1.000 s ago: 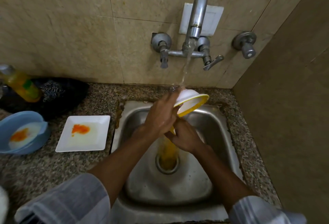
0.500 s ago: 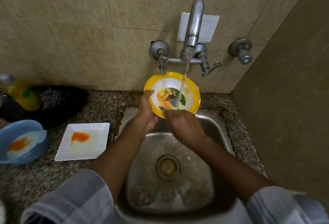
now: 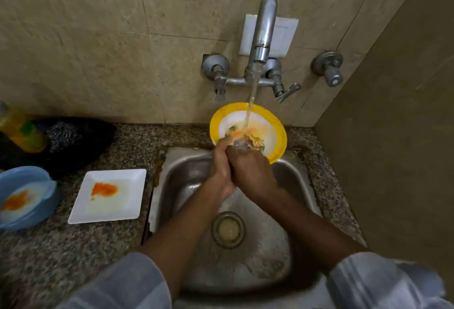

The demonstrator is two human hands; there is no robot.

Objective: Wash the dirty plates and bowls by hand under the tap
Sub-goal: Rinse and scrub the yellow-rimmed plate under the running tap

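Observation:
A yellow-rimmed bowl (image 3: 269,125) with a white inside and a coloured picture is tilted toward me above the back of the steel sink (image 3: 186,176). Water runs from the tap (image 3: 264,31) into it. My left hand (image 3: 221,168) grips the bowl's near left rim. My right hand (image 3: 250,171) presses against the left one, its fingers reaching into the bowl where the stream lands. A white square plate (image 3: 122,200) with an orange smear lies on the counter left of the sink. A blue bowl (image 3: 41,181) with orange residue stands at the far left edge.
A yellow soap bottle (image 3: 19,129) and a dark cloth (image 3: 73,139) sit at the back left on the speckled counter (image 3: 73,247). A drain (image 3: 229,229) lies in the sink's middle. A wall (image 3: 393,136) closes the right side; a separate valve (image 3: 328,67) is mounted there.
The bowl was turned from rim-down to face me, inside up, under the stream. My hands have come together at its near rim, and my right fingers now rub inside it.

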